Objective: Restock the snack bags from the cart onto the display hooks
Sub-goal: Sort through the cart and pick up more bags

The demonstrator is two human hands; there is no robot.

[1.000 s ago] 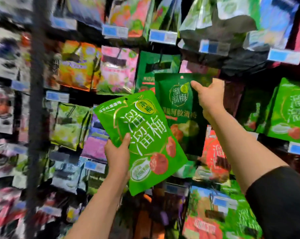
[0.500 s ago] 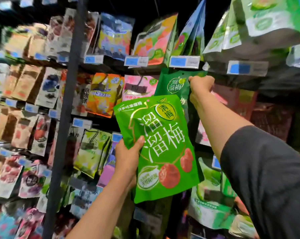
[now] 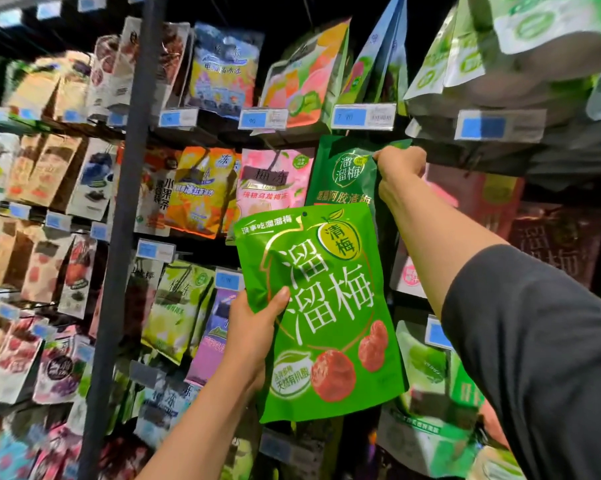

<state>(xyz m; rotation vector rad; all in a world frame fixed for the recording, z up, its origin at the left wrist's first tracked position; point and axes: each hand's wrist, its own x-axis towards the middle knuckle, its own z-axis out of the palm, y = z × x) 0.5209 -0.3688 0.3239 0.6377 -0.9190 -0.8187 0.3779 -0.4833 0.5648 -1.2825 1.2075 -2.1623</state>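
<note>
Since half a second ago little has shifted — the dark bag's top has drawn closer under the price-tag rail, and the light bag stays where it was, in front and lower. From the head camera, the left hand (image 3: 254, 327) grips the light green bag (image 3: 321, 313) by its lower left edge, thumb across the front, fingers hidden behind; the bag stands nearly upright, tilted a little, with red plums printed near its bottom and a small hole at its top edge. Its top overlaps the lower part of the dark green bag (image 3: 344, 171), which the right hand (image 3: 397, 171) pinches at the upper right corner, fingers curled round the edge, the arm stretched up and forward in a dark sleeve (image 3: 534, 341). That bag's top sits just under a blue-and-white price tag (image 3: 363, 116) — whether it is already on a hook cannot be told. Beside it on the left hangs a pink bag (image 3: 275, 178). A dark upright post (image 3: 133, 168) divides the display, with rows of hanging bags either side.
</note>
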